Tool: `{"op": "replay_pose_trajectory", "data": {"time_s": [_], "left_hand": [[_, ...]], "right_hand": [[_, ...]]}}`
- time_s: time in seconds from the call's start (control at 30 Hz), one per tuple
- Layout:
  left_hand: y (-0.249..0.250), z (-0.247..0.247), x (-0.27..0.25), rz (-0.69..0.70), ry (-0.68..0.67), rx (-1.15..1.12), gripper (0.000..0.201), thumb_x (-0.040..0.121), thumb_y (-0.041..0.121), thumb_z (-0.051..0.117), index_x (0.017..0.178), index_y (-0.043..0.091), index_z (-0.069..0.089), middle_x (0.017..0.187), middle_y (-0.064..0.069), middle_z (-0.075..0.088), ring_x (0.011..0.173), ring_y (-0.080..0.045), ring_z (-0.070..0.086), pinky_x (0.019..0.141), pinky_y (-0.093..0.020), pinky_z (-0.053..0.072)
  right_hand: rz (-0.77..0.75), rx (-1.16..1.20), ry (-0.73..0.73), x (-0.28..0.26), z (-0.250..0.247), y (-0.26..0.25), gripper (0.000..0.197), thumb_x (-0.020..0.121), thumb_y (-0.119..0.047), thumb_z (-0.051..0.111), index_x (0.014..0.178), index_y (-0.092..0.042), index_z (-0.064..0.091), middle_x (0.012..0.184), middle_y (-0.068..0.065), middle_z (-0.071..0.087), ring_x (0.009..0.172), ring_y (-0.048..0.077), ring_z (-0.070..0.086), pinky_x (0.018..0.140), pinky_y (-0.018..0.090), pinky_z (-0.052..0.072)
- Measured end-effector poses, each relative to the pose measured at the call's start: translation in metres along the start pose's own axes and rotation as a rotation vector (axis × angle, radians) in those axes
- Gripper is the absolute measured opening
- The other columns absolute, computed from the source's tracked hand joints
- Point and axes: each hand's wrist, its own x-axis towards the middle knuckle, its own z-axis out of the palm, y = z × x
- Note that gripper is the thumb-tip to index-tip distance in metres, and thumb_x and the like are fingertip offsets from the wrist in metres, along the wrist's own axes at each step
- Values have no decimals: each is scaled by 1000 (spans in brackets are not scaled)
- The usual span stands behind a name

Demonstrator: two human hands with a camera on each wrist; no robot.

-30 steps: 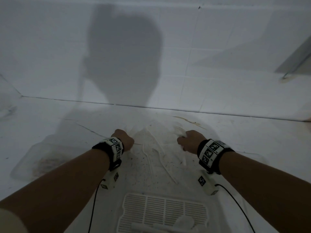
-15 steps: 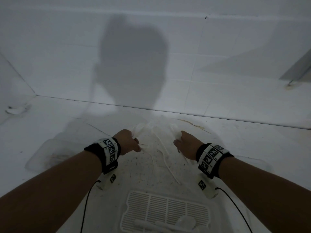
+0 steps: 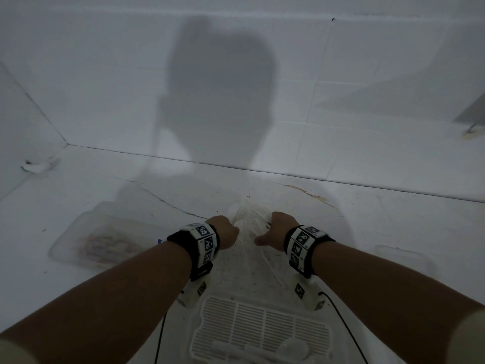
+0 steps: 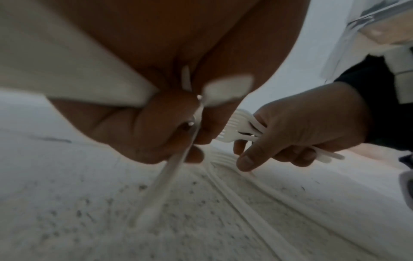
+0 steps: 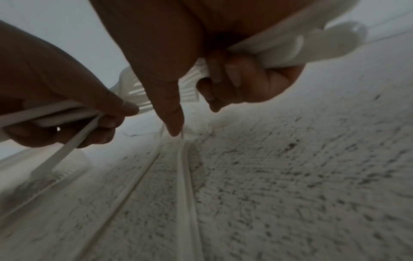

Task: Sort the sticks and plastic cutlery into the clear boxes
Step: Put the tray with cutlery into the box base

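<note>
Both hands meet over a speckled white mat (image 3: 236, 271), each gripping a bunch of white plastic cutlery (image 3: 252, 218). In the left wrist view my left hand (image 4: 192, 141) curls round several handles (image 4: 165, 185), one slanting down to the mat. My right hand (image 4: 290, 137) holds forks (image 4: 241, 128), its thumb pointing down at a fork (image 4: 223, 159) lying on the mat. In the right wrist view my right hand (image 5: 192, 113) clamps handles (image 5: 290, 44) in its curled fingers, and loose cutlery (image 5: 185, 167) lies flat below. A clear box (image 3: 102, 240) with brownish sticks sits left.
A second clear box (image 3: 404, 258) lies at the right, faint against the white floor. A white slotted tray (image 3: 262, 329) holding some white pieces sits near me between my forearms. A tiled wall (image 3: 341, 101) rises just beyond the mat.
My hands have come together from about a hand's width apart to almost touching, bunching the cutlery between them. The view has shifted, bringing the left box further in.
</note>
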Motion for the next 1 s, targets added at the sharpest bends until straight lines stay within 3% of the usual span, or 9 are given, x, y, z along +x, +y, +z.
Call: {"op": "replay_pose_trajectory", "data": {"time_s": [0.13, 0.3, 0.43, 0.5, 0.57, 0.7, 0.8, 0.87, 1.0], "left_hand": [[12, 10, 3, -17, -53, 41, 44, 99, 38, 52, 123, 3, 62, 124, -16, 65, 114, -31, 62, 91, -35, 51], [23, 11, 9, 6, -101, 133, 64, 90, 53, 63, 138, 10, 54, 134, -9, 60, 123, -27, 58, 101, -34, 49], [26, 14, 17, 19, -145, 203, 52, 91, 44, 66, 129, 10, 62, 130, -8, 64, 118, -25, 62, 86, -28, 52], [25, 16, 20, 49, -127, 185, 39, 91, 31, 67, 121, 7, 68, 125, -9, 68, 115, -24, 65, 74, -24, 46], [27, 16, 20, 24, -134, 170, 37, 92, 28, 63, 122, 6, 67, 126, -10, 67, 116, -24, 64, 76, -26, 46], [32, 6, 15, -71, -162, -137, 45, 96, 36, 55, 127, 4, 62, 120, -17, 65, 107, -33, 65, 73, -31, 47], [27, -9, 7, -70, -123, -490, 27, 95, 28, 51, 91, 6, 66, 76, -13, 59, 59, -26, 57, 56, -26, 39], [22, -20, -2, -48, -136, -719, 21, 94, 22, 50, 83, 6, 57, 75, -14, 65, 62, -28, 63, 61, -31, 48], [14, -32, -24, 63, -211, -1152, 15, 98, 16, 52, 98, 2, 58, 73, -14, 66, 67, -32, 69, 73, -45, 59]], "right_hand": [[31, -42, -39, 9, 2, 0, 48, 77, -49, 78, 104, -14, 58, 105, 7, 63, 87, 23, 58, 72, 30, 51], [73, -3, -12, 15, 3, 3, 35, 84, -43, 71, 76, -15, 52, 79, 4, 57, 77, 24, 60, 63, 29, 49], [101, -12, -6, 11, -1, 3, 36, 89, -40, 66, 71, -16, 45, 74, 2, 51, 77, 23, 57, 66, 30, 50], [109, -3, -2, 10, -3, 5, 37, 89, -39, 65, 69, -15, 46, 72, 2, 50, 69, 20, 55, 61, 28, 47], [116, 39, -1, 9, -8, 9, 38, 89, -37, 65, 66, -13, 47, 67, 2, 51, 58, 17, 49, 51, 25, 40], [74, 265, -26, -3, -25, 22, 27, 92, -22, 60, 77, -2, 68, 70, 8, 70, 48, 17, 53, 43, 22, 41], [14, 556, 14, -20, -39, 23, 21, 95, -21, 58, 92, -3, 67, 89, 12, 77, 47, 16, 53, 45, 24, 43], [-22, 683, 65, -35, -48, 19, 19, 97, -22, 58, 89, -7, 66, 91, 13, 77, 43, 10, 50, 44, 23, 42], [-74, 942, 72, -69, -57, 9, 26, 99, -22, 58, 94, 2, 66, 92, 18, 76, 44, 14, 42, 44, 25, 39]]}}
